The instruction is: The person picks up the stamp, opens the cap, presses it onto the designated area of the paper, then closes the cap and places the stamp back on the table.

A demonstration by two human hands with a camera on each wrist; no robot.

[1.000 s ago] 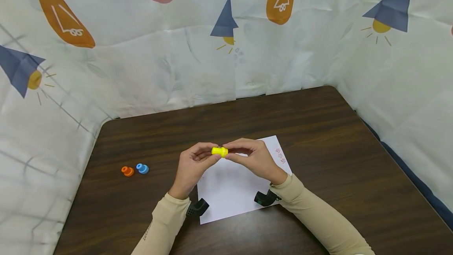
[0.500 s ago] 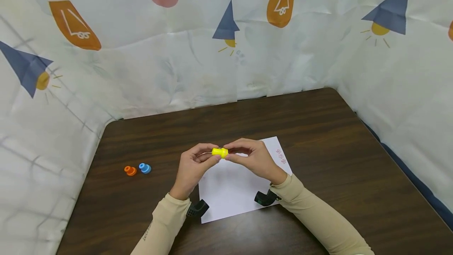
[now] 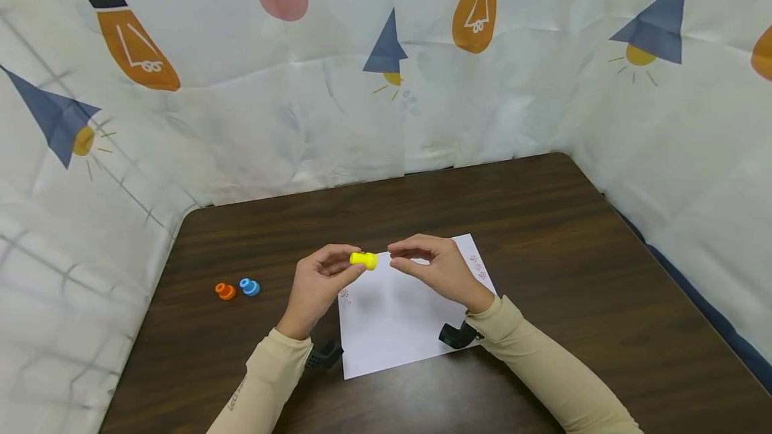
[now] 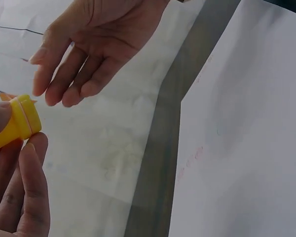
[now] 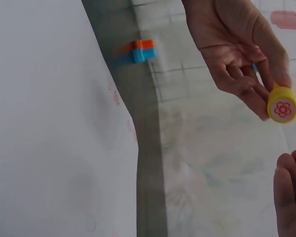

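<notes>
Between thumb and fingers of my left hand (image 3: 312, 293) is a small yellow stamp (image 3: 363, 260), held on its side above the paper. In the right wrist view the round end of the stamp (image 5: 282, 106) shows a red flower. My right hand (image 3: 441, 270) hovers just to the right, fingers gently curved and apart from the stamp, holding nothing. Beneath both hands lies a white sheet of paper (image 3: 398, 333) with small red flower prints near its right and left edges. An orange stamp (image 3: 225, 291) and a blue stamp (image 3: 250, 287) stand side by side on the left.
The dark wooden table (image 3: 531, 220) runs on beyond the paper on all sides. Behind it and at both sides hangs a white patterned curtain (image 3: 271, 106). A black wrist camera (image 3: 460, 335) sits close over the paper.
Both hands were touching the yellow stamp earlier. Now the left hand has drawn it slightly left, and the right hand has let go, leaving a gap. The head view has tilted a little.
</notes>
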